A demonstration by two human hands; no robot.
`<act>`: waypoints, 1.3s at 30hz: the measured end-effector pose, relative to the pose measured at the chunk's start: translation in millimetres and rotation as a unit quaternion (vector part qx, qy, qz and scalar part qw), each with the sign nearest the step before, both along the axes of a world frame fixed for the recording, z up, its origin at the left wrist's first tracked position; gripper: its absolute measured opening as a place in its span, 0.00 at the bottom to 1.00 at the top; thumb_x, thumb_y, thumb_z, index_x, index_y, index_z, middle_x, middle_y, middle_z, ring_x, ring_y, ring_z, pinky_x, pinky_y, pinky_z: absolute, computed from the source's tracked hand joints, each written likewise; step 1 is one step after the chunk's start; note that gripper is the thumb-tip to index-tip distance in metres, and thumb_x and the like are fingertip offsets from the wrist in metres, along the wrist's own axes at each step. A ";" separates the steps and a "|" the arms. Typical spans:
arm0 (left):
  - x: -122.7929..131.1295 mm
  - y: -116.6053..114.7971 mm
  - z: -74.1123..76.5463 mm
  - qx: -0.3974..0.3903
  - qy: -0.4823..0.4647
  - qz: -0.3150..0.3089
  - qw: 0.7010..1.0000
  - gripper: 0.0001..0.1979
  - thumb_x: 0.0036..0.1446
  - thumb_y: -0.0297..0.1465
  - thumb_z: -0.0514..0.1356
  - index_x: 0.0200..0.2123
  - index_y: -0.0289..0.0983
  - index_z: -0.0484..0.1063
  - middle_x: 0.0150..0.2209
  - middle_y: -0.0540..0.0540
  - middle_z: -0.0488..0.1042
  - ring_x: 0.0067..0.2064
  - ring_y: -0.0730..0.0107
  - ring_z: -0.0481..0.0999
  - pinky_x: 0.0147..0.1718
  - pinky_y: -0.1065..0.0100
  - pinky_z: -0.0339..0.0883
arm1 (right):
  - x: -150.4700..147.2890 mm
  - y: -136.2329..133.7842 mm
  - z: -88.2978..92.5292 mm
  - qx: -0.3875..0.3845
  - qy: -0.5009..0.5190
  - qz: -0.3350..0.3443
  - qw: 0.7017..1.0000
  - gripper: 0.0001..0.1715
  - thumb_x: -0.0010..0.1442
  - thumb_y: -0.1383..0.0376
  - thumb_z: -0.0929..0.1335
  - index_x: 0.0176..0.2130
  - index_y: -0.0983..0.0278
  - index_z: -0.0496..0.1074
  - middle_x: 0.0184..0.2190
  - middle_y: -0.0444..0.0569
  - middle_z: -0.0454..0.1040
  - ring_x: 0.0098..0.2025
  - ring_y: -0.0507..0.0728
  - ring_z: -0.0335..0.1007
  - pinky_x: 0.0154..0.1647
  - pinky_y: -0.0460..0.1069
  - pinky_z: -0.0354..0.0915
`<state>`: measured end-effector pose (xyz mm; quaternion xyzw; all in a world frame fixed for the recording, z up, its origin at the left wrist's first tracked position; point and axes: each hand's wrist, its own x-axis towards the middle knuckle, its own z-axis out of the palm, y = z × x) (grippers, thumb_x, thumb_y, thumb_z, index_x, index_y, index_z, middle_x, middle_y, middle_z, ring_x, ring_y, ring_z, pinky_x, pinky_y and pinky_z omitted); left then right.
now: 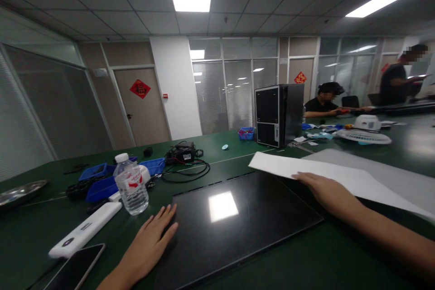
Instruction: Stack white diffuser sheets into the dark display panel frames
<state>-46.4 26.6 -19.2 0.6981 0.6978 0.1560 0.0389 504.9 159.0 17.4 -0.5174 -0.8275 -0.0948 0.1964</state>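
A dark, glossy flat panel (251, 231), like a screen, lies face up on the green table and mirrors a ceiling light. My left hand (151, 238) rests open along its left edge, fingers stretched out, touching or almost touching it. At the panel's far right corner, my right hand (321, 188) grips the near edge of a white sheet (326, 170); the sheet is raised and slopes off to the right. My right thumb is hidden. Behind the white sheet lies a larger, translucent greyish sheet (401, 170).
Left of the panel are a water bottle (132, 186), a white power strip-like bar (84, 231), a phone (76, 269) and blue bins (102, 188). A black adapter (181, 152) with cables and a computer tower (280, 115) stand behind. Two people (322, 104) are at the far right.
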 end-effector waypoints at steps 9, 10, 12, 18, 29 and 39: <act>8.9 -2.1 9.8 0.010 -0.006 0.047 0.999 0.33 0.67 0.50 0.43 0.68 0.39 0.57 0.67 0.43 0.61 0.69 0.49 0.57 0.66 0.41 0.52 | -141.0 -92.5 8.9 -0.195 -0.008 0.295 0.935 0.25 0.70 0.59 0.59 0.62 0.50 0.67 0.66 0.50 0.62 0.67 0.65 0.56 0.66 0.65 0.56; 8.8 -1.7 10.5 0.008 0.001 0.045 0.999 0.34 0.66 0.51 0.45 0.68 0.38 0.58 0.67 0.42 0.61 0.69 0.48 0.57 0.65 0.41 0.53 | -147.8 -96.8 8.8 -0.193 0.000 0.305 0.933 0.25 0.69 0.60 0.59 0.62 0.50 0.67 0.66 0.50 0.63 0.67 0.65 0.57 0.66 0.65 0.55; 8.5 -0.5 11.1 0.008 0.014 0.042 0.999 0.35 0.63 0.51 0.49 0.67 0.37 0.60 0.67 0.42 0.61 0.68 0.46 0.58 0.65 0.40 0.54 | -157.2 -101.3 7.8 -0.186 0.014 0.317 0.930 0.25 0.69 0.60 0.60 0.62 0.50 0.67 0.65 0.51 0.63 0.66 0.66 0.58 0.65 0.66 0.55; 2.0 2.8 7.9 0.050 0.005 0.030 0.998 0.27 0.59 0.41 0.55 0.60 0.38 0.71 0.63 0.46 0.69 0.66 0.50 0.64 0.65 0.47 0.58 | -168.6 -107.0 7.1 -0.197 0.031 0.346 0.917 0.25 0.69 0.59 0.59 0.63 0.49 0.66 0.66 0.50 0.63 0.68 0.66 0.55 0.65 0.66 0.53; 5.8 -4.9 20.2 0.039 0.003 0.038 0.999 0.24 0.57 0.36 0.55 0.56 0.44 0.75 0.60 0.51 0.72 0.65 0.53 0.66 0.64 0.49 0.60 | -109.5 -59.3 11.5 -0.192 0.055 0.194 0.961 0.32 0.67 0.47 0.59 0.64 0.55 0.65 0.68 0.52 0.58 0.69 0.63 0.52 0.68 0.63 0.51; 2.6 -4.2 20.9 0.029 -0.009 0.024 0.999 0.22 0.61 0.42 0.54 0.56 0.46 0.75 0.61 0.49 0.71 0.66 0.49 0.64 0.64 0.45 0.59 | 66.4 68.6 -39.8 0.021 -0.035 -0.184 0.982 0.38 0.62 0.48 0.61 0.59 0.73 0.68 0.64 0.71 0.59 0.65 0.75 0.57 0.62 0.69 0.54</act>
